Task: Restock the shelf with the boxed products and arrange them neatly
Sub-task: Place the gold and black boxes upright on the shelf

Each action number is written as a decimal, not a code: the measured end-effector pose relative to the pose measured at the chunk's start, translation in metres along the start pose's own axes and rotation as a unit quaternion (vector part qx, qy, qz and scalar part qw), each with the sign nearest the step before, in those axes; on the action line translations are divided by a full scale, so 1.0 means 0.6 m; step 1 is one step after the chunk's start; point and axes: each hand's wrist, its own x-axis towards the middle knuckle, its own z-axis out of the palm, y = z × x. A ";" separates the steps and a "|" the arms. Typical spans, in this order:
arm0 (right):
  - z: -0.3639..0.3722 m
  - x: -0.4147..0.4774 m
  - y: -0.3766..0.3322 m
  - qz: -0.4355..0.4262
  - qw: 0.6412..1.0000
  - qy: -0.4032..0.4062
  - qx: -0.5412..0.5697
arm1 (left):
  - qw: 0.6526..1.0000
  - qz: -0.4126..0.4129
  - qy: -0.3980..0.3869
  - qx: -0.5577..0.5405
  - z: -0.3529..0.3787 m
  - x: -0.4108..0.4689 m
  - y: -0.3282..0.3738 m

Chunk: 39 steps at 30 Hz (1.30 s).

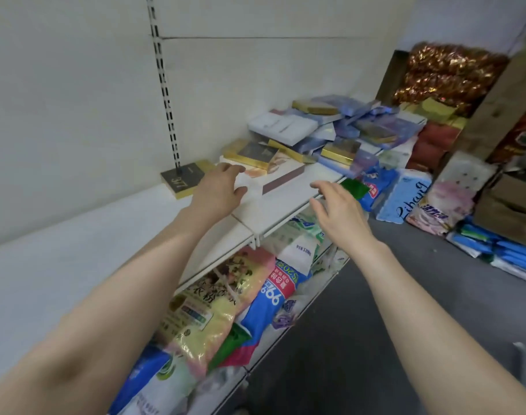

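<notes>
Bright even light, soft blur, edges warped.

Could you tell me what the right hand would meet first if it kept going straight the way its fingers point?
Probably the white box with the dark side: the right hand points up and left across the bare shelf toward it, though depth is hard to judge.

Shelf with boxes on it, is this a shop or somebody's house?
Probably a small shop or its stockroom. The white shelf hangs on a slotted wall rail, a jumble of boxed products waits for sorting, and bagged goods fill the shelf below.
</notes>
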 end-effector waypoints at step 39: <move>0.069 0.434 0.200 -0.029 0.959 -0.280 0.013 | 0.872 -0.375 0.233 -0.210 0.129 0.125 0.138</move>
